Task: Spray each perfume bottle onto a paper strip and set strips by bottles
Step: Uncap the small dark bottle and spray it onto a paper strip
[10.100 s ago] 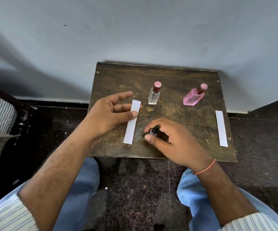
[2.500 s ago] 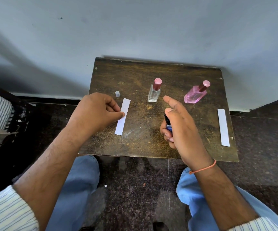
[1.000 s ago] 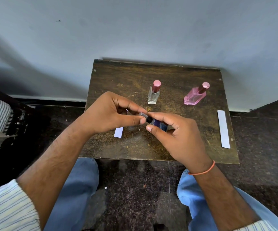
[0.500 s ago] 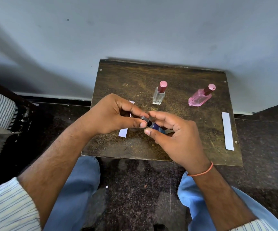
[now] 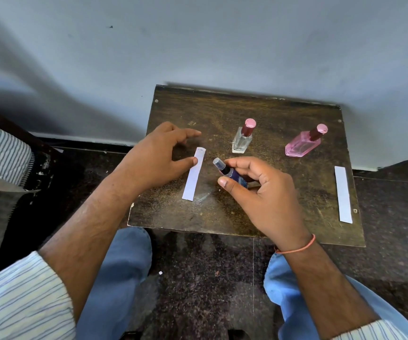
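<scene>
My right hand (image 5: 263, 195) grips a small dark blue perfume bottle (image 5: 232, 173) with a clear cap on it, tilted toward the left above the table. My left hand (image 5: 156, 155) hovers with spread, relaxed fingers; its thumb tip touches the upper left edge of a white paper strip (image 5: 193, 173) lying on the table. A clear bottle with a pink cap (image 5: 242, 138) stands behind the strip. A pink bottle (image 5: 303, 143) stands to the right. A second white strip (image 5: 343, 193) lies near the right edge.
The small dark wooden table (image 5: 222, 217) stands against a pale wall. My knees in blue jeans are below its front edge. A striped cloth on a dark object lies at the far left. The floor is dark speckled stone.
My left hand has let go of the blue bottle's cap end and moved left to the strip. The clear cap now sits on the bottle, which my right hand still holds.
</scene>
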The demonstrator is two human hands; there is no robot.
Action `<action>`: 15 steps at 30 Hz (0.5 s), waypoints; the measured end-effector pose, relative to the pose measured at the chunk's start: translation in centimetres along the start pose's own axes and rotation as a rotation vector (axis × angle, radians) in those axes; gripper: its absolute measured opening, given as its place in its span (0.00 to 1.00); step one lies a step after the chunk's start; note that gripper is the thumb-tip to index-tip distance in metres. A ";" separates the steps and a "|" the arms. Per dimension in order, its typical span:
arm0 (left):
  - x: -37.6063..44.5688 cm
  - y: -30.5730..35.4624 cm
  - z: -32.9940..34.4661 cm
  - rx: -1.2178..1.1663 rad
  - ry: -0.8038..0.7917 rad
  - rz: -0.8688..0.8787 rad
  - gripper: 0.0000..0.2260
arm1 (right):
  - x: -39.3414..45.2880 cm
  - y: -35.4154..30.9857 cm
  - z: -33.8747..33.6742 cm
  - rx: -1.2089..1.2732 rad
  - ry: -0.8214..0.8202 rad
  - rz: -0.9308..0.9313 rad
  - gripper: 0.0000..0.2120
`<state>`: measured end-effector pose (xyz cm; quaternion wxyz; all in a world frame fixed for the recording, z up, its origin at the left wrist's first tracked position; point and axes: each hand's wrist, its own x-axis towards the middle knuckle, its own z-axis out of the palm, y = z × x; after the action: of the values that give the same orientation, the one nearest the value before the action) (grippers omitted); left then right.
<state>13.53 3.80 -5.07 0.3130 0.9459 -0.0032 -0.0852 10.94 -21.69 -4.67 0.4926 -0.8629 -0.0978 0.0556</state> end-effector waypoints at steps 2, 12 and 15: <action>0.1 0.3 0.1 0.014 -0.046 -0.034 0.26 | 0.0 0.0 0.0 -0.006 0.008 0.002 0.16; 0.9 1.3 0.3 0.021 -0.071 -0.133 0.20 | -0.1 0.3 -0.3 -0.014 0.015 -0.008 0.16; 0.9 1.4 0.3 0.027 -0.062 -0.140 0.19 | 0.0 0.4 -0.3 -0.010 0.020 -0.010 0.16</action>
<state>14.38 2.45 -4.66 0.2934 0.9448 0.0522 -0.1362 11.04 -22.17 -4.89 0.4897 -0.8653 -0.0975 0.0438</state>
